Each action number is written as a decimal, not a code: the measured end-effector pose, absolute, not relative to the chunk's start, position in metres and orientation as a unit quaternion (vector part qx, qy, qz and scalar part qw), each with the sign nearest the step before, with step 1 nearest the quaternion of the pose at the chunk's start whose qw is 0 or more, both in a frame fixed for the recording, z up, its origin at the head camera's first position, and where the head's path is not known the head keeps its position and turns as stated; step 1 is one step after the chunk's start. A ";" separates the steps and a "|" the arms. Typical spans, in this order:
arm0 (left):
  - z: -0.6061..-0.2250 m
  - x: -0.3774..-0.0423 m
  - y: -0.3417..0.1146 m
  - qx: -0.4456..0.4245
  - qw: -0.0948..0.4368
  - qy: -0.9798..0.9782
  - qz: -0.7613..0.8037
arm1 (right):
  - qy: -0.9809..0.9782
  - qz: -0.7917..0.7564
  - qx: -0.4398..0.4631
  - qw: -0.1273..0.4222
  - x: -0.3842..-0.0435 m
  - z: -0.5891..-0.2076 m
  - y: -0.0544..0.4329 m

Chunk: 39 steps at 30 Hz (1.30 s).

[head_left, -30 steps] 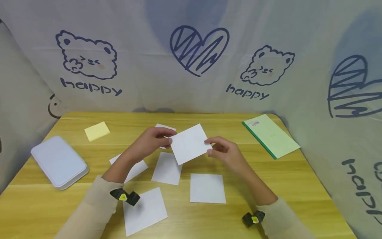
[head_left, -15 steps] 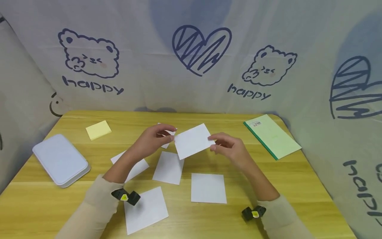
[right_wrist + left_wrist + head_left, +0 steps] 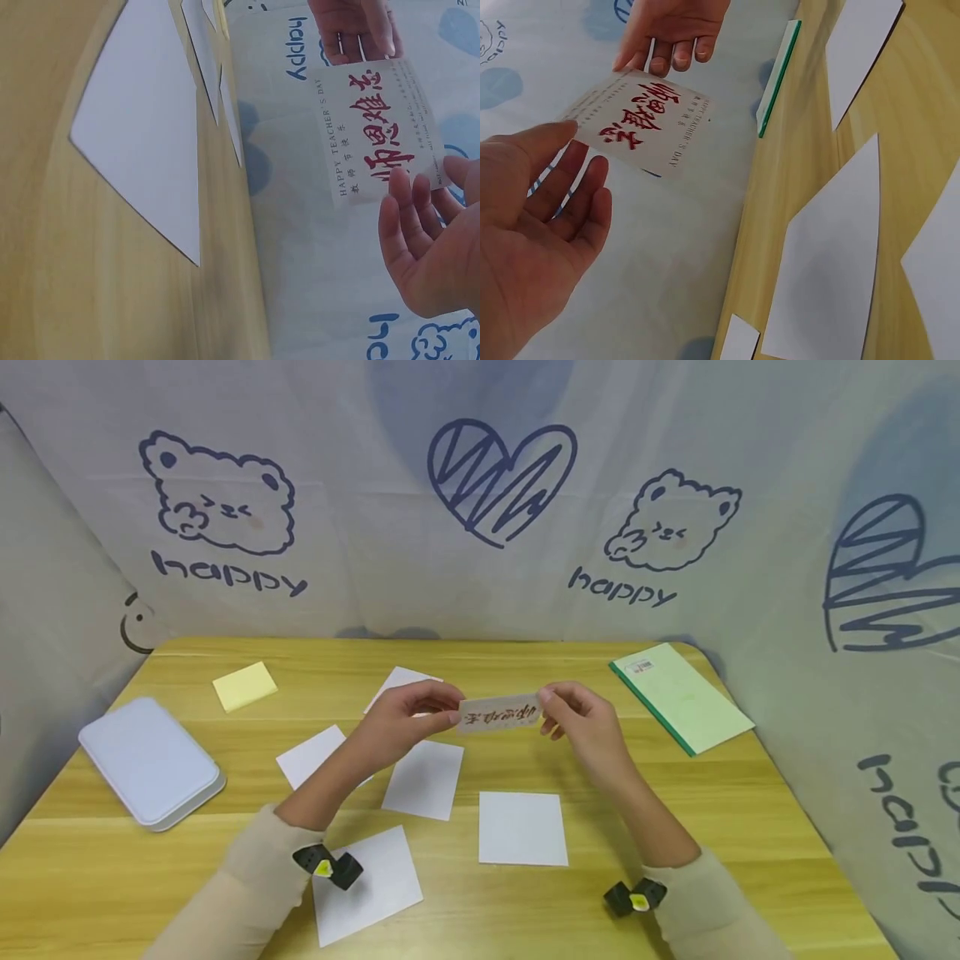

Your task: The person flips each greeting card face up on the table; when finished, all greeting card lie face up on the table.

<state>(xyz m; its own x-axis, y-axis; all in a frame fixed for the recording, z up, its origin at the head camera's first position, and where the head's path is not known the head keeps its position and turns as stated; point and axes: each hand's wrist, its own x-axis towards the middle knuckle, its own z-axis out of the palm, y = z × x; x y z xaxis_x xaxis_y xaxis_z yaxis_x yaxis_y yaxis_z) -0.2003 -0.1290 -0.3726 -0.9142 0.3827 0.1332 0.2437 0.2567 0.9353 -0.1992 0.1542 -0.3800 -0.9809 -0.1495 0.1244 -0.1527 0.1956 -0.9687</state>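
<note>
1. The printed card [image 3: 498,713] is in the air above the surface [image 3: 675,827], stretched between both hands and tilted, its red lettering and "HAPPY TEACHER'S DAY" legible in the wrist views.
2. The left hand [image 3: 405,720] pinches one end between thumb and fingers, the spare fingers loosely bent below.
3. The right hand [image 3: 588,727] pinches the opposite end, thumb against fingers, with only a narrow gap, filled by the card.
4. Gripping just the ends probably serves to leave most of the print uncovered and the thin card level.
5. Five white cards [image 3: 522,828] lie apart, blank sides up, perhaps spread so each can be lifted singly.
6. Around them, seemingly set aside for working room: one yellow pad [image 3: 245,687], one pale case [image 3: 150,764], one green notebook [image 3: 682,697].
</note>
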 end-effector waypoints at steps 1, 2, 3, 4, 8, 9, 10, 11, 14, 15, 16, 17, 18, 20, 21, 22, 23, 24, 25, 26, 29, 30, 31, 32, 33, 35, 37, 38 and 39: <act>-0.373 -0.200 -0.128 0.194 0.056 0.790 0.578 | -0.771 0.629 0.095 -0.001 -0.199 -0.380 0.154; -0.373 -0.199 -0.127 0.188 0.052 0.790 0.582 | -0.771 0.630 0.093 -0.004 -0.199 -0.380 0.153; -0.373 -0.199 -0.127 0.182 0.050 0.787 0.587 | -0.773 0.628 0.091 -0.006 -0.199 -0.379 0.153; -0.373 -0.200 -0.127 0.177 0.049 0.784 0.593 | -0.777 0.623 0.088 -0.006 -0.199 -0.379 0.154; -0.374 -0.199 -0.127 0.158 0.046 0.779 0.606 | -0.813 0.573 0.105 0.009 -0.198 -0.377 0.155; -0.374 -0.199 -0.127 0.156 0.048 0.781 0.603 | -0.823 0.556 0.117 0.013 -0.197 -0.376 0.154; -0.374 -0.198 -0.127 0.155 0.050 0.785 0.598 | -0.832 0.539 0.130 0.014 -0.196 -0.375 0.152; -0.374 -0.197 -0.126 0.156 0.053 0.789 0.592 | -0.838 0.525 0.146 0.010 -0.195 -0.374 0.150; -0.374 -0.194 -0.122 0.169 0.067 0.796 0.577 | -0.846 0.497 0.190 -0.015 -0.190 -0.373 0.140; -0.374 -0.193 -0.119 0.173 0.070 0.798 0.572 | -0.848 0.490 0.200 -0.025 -0.189 -0.373 0.137; -0.374 -0.192 -0.117 0.177 0.072 0.800 0.569 | -0.849 0.484 0.207 -0.033 -0.187 -0.373 0.134; -0.374 -0.191 -0.115 0.181 0.075 0.802 0.564 | -0.851 0.479 0.213 -0.039 -0.185 -0.373 0.131; -0.374 -0.191 -0.112 0.183 0.076 0.804 0.560 | -0.853 0.473 0.216 -0.041 -0.183 -0.373 0.129; -0.375 -0.190 -0.108 0.182 0.080 0.809 0.553 | -0.859 0.460 0.221 -0.037 -0.180 -0.374 0.126; -0.376 -0.190 -0.106 0.181 0.080 0.811 0.550 | -0.860 0.457 0.224 -0.033 -0.179 -0.375 0.125; -0.377 -0.189 -0.105 0.179 0.079 0.813 0.548 | -0.860 0.456 0.228 -0.029 -0.179 -0.376 0.124; -0.377 -0.189 -0.104 0.178 0.078 0.814 0.548 | -0.860 0.455 0.231 -0.025 -0.178 -0.376 0.124; -0.378 -0.189 -0.104 0.177 0.076 0.813 0.549 | -0.860 0.454 0.234 -0.022 -0.178 -0.376 0.123; -0.378 -0.189 -0.104 0.179 0.073 0.812 0.551 | -0.860 0.452 0.235 -0.019 -0.178 -0.377 0.124; -0.378 -0.190 -0.104 0.182 0.068 0.811 0.552 | -0.860 0.453 0.234 -0.019 -0.177 -0.377 0.124; -0.376 -0.191 -0.106 0.189 0.049 0.805 0.561 | -0.859 0.463 0.218 -0.026 -0.177 -0.376 0.127; -0.376 -0.191 -0.108 0.190 0.039 0.801 0.566 | -0.857 0.471 0.208 -0.030 -0.178 -0.375 0.128; -0.375 -0.192 -0.110 0.188 0.030 0.797 0.573 | -0.853 0.483 0.197 -0.032 -0.178 -0.375 0.130; -0.374 -0.192 -0.113 0.185 0.019 0.793 0.580 | -0.846 0.498 0.187 -0.034 -0.178 -0.373 0.131; -0.373 -0.193 -0.115 0.178 0.010 0.787 0.591 | -0.837 0.517 0.175 -0.032 -0.179 -0.372 0.133; -0.373 -0.194 -0.120 0.165 -0.006 0.773 0.613 | -0.812 0.562 0.155 -0.023 -0.181 -0.370 0.137; -0.374 -0.195 -0.123 0.154 -0.012 0.754 0.638 | -0.781 0.609 0.138 -0.005 -0.184 -0.368 0.141; -0.375 -0.196 -0.123 0.148 -0.011 0.744 0.652 | -0.765 0.630 0.130 0.005 -0.185 -0.367 0.142; -0.377 -0.197 -0.123 0.143 -0.010 0.734 0.664 | -0.750 0.650 0.123 0.017 -0.186 -0.367 0.143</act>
